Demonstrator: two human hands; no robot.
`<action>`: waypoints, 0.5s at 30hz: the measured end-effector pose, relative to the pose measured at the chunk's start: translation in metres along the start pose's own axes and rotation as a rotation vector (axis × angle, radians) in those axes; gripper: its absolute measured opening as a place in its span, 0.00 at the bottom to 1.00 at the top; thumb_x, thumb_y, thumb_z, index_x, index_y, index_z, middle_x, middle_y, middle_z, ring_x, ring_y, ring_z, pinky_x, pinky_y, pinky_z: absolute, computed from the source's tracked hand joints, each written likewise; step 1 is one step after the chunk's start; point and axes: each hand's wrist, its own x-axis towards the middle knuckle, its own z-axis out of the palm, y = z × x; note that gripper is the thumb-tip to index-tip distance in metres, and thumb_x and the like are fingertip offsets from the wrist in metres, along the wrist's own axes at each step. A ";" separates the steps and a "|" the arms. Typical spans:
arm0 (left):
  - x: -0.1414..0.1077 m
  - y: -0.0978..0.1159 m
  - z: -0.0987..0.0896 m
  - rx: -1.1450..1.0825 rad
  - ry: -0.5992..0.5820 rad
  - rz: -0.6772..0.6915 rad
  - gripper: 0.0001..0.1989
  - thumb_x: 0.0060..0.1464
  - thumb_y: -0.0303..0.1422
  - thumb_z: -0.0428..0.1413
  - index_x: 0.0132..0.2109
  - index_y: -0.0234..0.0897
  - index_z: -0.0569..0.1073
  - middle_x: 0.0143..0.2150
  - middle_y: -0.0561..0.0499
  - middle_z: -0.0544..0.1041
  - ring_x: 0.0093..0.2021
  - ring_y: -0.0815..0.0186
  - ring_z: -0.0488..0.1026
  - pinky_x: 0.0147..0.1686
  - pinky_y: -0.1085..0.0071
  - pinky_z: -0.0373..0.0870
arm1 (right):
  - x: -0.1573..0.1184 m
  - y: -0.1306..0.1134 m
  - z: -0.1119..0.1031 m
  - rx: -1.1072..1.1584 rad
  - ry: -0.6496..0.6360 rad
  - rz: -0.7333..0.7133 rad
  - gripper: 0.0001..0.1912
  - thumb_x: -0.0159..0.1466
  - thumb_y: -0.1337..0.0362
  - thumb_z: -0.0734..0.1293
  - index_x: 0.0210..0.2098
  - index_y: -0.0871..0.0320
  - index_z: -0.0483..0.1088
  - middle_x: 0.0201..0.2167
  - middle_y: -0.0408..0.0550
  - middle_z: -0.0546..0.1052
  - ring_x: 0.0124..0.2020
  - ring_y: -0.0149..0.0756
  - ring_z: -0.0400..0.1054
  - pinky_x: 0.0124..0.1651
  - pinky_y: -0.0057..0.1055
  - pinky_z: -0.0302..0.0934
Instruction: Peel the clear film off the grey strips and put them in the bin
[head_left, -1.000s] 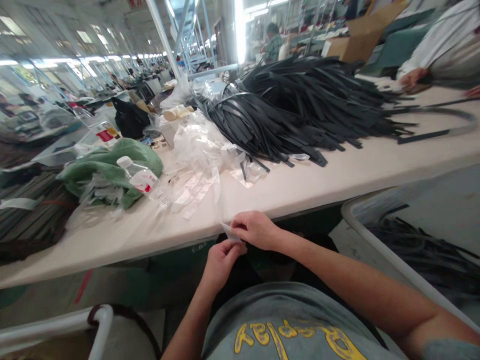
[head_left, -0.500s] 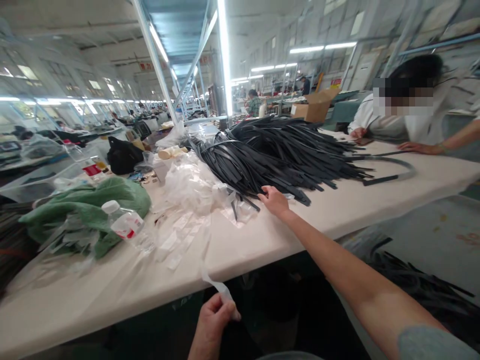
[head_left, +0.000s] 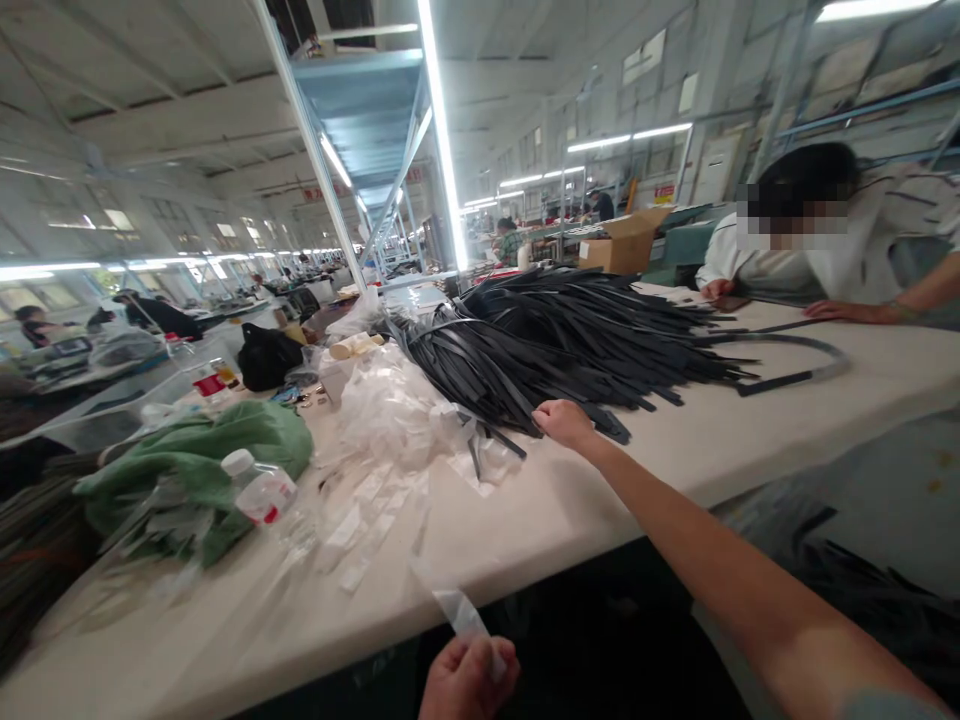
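Two-handed op. Near ctr, by table edge (head_left: 570, 545): pinches clear strip (head_left: 459, 612) w/ closed L hand (head_left: 469, 678). Farther, r. of ctr: meets blk strips (head_left: 570, 345) w/ R hand (head_left: 568, 426), fingers curled; can't tell if gripping.

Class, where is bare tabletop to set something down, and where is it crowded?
Bare tabletop lies between black strips and right forearm, and between forearm and held strip. Crowded: left, with green cloth, bottle, plastic heap; back, under those strips.

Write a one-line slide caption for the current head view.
Left hand gripping a whitish strip near the table edge, right hand at the front of a pile of black straps.
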 end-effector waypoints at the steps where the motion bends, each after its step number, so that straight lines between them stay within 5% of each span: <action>1: 0.001 0.003 0.008 -0.009 -0.019 -0.010 0.24 0.28 0.45 0.73 0.28 0.31 0.78 0.29 0.44 0.79 0.30 0.62 0.76 0.35 0.66 0.73 | -0.014 0.002 -0.006 0.023 -0.012 -0.029 0.13 0.69 0.58 0.63 0.37 0.61 0.72 0.35 0.45 0.76 0.35 0.33 0.71 0.41 0.35 0.67; 7: 0.017 0.010 0.090 -0.047 -0.319 -0.017 0.18 0.47 0.41 0.67 0.40 0.32 0.79 0.49 0.38 0.78 0.49 0.58 0.75 0.44 0.68 0.73 | -0.136 0.009 -0.021 0.128 -0.046 -0.138 0.17 0.66 0.61 0.58 0.23 0.59 0.67 0.21 0.43 0.72 0.25 0.32 0.65 0.30 0.29 0.55; 11: 0.034 0.013 0.143 -0.163 -0.425 -0.027 0.13 0.48 0.38 0.66 0.36 0.33 0.77 0.48 0.42 0.79 0.43 0.62 0.77 0.41 0.68 0.74 | -0.223 0.027 -0.018 0.157 -0.143 -0.102 0.17 0.66 0.58 0.57 0.24 0.56 0.66 0.24 0.45 0.73 0.27 0.35 0.67 0.31 0.30 0.57; 15: 0.050 0.028 0.161 -0.219 -0.347 0.051 0.11 0.49 0.35 0.66 0.34 0.32 0.76 0.38 0.47 0.79 0.33 0.70 0.76 0.37 0.74 0.74 | -0.309 0.086 -0.003 0.216 -0.237 0.109 0.18 0.67 0.52 0.56 0.28 0.51 0.71 0.29 0.48 0.77 0.32 0.43 0.73 0.37 0.37 0.65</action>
